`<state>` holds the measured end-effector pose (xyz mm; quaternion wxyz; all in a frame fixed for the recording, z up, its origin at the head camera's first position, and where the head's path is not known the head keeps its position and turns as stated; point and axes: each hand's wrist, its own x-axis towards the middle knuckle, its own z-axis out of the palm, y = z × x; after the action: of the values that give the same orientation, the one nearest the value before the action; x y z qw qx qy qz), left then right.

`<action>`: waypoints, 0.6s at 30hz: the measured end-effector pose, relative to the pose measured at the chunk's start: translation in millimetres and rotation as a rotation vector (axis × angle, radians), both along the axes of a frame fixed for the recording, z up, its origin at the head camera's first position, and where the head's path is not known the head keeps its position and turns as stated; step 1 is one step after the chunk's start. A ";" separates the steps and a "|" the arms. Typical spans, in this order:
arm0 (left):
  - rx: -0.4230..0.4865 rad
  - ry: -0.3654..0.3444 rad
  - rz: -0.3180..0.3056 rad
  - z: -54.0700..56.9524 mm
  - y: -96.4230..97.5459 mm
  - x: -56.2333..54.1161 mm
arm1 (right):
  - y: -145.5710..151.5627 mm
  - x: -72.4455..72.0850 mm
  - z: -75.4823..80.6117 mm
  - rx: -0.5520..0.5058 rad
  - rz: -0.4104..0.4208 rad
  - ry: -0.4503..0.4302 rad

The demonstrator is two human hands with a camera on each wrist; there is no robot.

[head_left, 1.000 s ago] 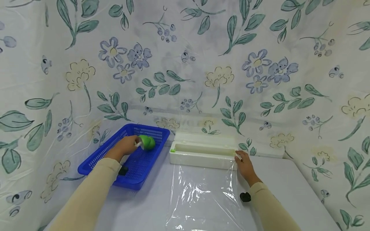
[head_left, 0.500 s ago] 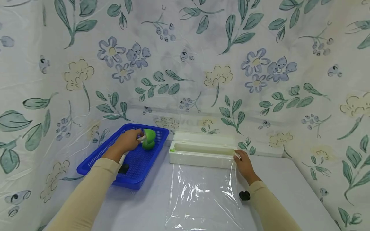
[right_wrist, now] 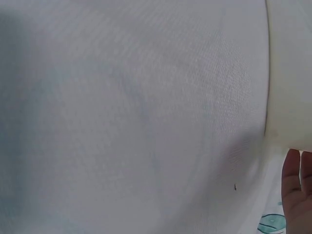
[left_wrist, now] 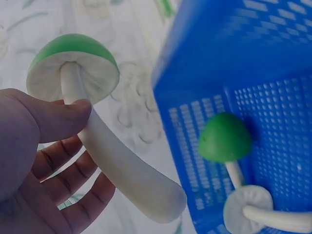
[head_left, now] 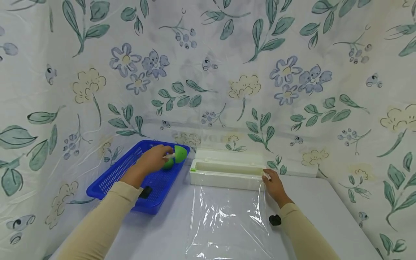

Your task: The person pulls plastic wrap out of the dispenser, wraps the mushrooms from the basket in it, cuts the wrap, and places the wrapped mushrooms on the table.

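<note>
My left hand (head_left: 151,160) pinches a toy mushroom (left_wrist: 129,168) by its white stem, between thumb and fingers. Its green cap (head_left: 181,154) points right, above the right side of a blue plastic basket (head_left: 97,186). Inside the basket, the left wrist view has another green-capped mushroom (left_wrist: 225,138) and one showing its white underside (left_wrist: 239,212). My right hand (head_left: 275,186) holds the right end of a white cling film box (head_left: 227,180), fingers at its top corner. Only a few right-hand fingers (right_wrist: 292,190) show in the right wrist view.
Clear film (head_left: 227,220) stretches from the box toward me over the white table (head_left: 312,209). A black lump (head_left: 275,220) lies right of the film, beside my right sleeve. A dark object (head_left: 145,192) sits in the basket. Floral sheeting (head_left: 208,72) rises behind.
My left hand has moved right with the mushroom, whose cap swung from the basket's middle toward its right rim. My right hand stays on the box.
</note>
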<state>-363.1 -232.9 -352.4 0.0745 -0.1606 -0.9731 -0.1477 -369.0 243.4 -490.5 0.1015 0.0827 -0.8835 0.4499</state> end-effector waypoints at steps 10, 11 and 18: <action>-0.034 0.088 -0.102 6.7 43.4 19.1 | -1.3 2.3 1.1 -0.013 -0.009 -0.014; -0.035 0.105 -0.123 7.1 47.5 21.4 | -1.2 2.2 0.8 -0.011 -0.008 -0.019; -0.024 0.198 -0.241 3.3 74.7 35.8 | -1.0 1.5 2.3 -0.012 -0.012 -0.043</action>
<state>-327.3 -158.2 -349.1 0.1500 -0.2909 -0.9363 -0.1273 -367.5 242.3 -488.2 0.0857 0.0671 -0.8832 0.4562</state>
